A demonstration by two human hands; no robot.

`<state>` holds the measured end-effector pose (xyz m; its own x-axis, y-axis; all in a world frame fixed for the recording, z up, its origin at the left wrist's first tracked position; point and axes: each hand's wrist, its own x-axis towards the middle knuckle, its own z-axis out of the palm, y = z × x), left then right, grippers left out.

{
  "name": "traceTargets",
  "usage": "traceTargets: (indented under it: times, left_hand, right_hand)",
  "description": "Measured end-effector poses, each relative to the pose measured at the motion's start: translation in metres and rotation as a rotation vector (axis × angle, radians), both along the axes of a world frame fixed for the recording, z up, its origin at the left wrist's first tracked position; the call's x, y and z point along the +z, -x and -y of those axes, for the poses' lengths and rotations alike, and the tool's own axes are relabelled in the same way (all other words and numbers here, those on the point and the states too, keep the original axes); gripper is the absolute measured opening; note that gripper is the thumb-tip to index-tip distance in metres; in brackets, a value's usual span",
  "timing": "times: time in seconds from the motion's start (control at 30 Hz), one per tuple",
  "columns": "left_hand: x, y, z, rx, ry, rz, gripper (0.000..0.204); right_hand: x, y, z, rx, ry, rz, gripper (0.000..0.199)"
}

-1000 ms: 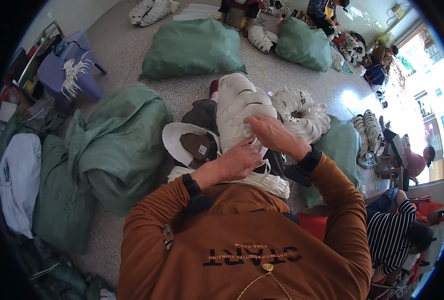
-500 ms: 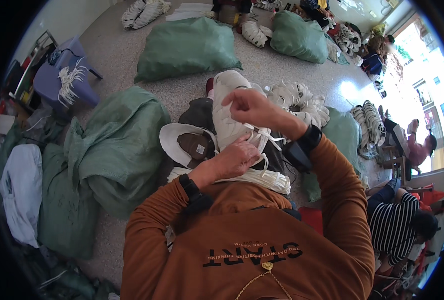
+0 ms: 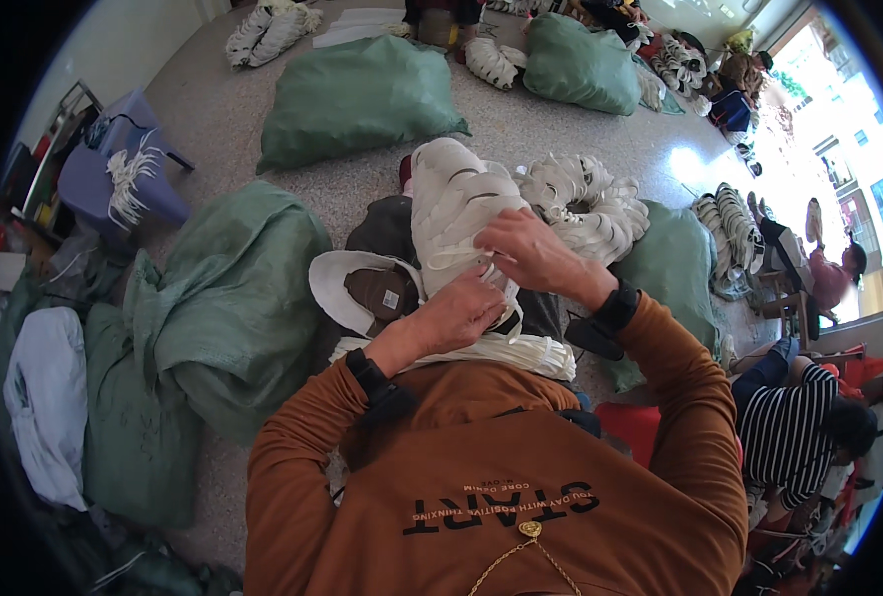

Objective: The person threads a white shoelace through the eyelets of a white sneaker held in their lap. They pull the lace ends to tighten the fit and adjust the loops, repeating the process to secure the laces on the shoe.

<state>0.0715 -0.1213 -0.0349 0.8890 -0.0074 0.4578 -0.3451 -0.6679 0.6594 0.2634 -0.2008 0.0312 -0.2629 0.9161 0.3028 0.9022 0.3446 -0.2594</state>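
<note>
A stack of white shoe uppers (image 3: 453,189), nested into one another, lies over my lap and points away from me. My left hand (image 3: 463,310) is closed at the near end of the stack, fingers curled on the nearest upper. Just above and to its right, my right hand (image 3: 541,256) has its fingers pinched together over a white shoelace (image 3: 448,260), part of which loops out to the left. Both sets of fingertips almost meet. A single white upper with a brown lining (image 3: 380,290) rests left of the stack. Across my lap lies a bundle of white laces (image 3: 521,356).
Green sacks (image 3: 233,298) lie at my left, with another green sack (image 3: 362,99) ahead and one (image 3: 670,263) at right. More white uppers (image 3: 586,204) sit right of the stack. A purple stool (image 3: 129,179) holds loose laces. Other people (image 3: 799,427) sit along the right side.
My right hand has come down and left from its raised place, back to the near end of the stack beside my left hand. The left hand stays there, fingers more curled.
</note>
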Motion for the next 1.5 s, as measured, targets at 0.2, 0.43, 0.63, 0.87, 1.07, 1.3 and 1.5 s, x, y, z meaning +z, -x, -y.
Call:
traceTargets:
  times: [0.2,0.43,0.63,0.87,1.07,1.3,1.5]
  left_hand:
    - [0.004,0.000,0.001,0.017,0.033,0.032,0.006]
    - [0.002,0.000,0.000,0.010,0.018,-0.034,0.004]
    - [0.002,0.000,0.000,-0.004,0.015,-0.034,0.007]
    - [0.002,0.000,0.001,0.000,0.043,-0.093,0.011]
    - [0.003,0.000,-0.001,0.018,0.070,-0.130,0.013]
    - [0.045,0.004,0.003,0.018,0.387,-0.198,0.021]
    - [0.071,0.038,0.009,-0.088,1.388,-0.153,0.031]
  right_hand:
    - [-0.013,0.008,-0.012,-0.047,0.034,0.193,0.027]
    - [-0.009,0.011,-0.015,-0.002,0.015,0.248,0.031]
    - [-0.012,0.011,-0.018,0.039,0.015,0.221,0.026]
    - [0.010,0.013,-0.038,-0.071,0.407,-0.245,0.028]
    - [0.021,-0.020,-0.041,-0.209,-0.170,-0.289,0.030]
    - [-0.032,-0.024,-0.022,-0.672,-0.186,-0.417,0.034]
    - [-0.019,0.007,-0.080,-0.421,-0.325,-0.429,0.017]
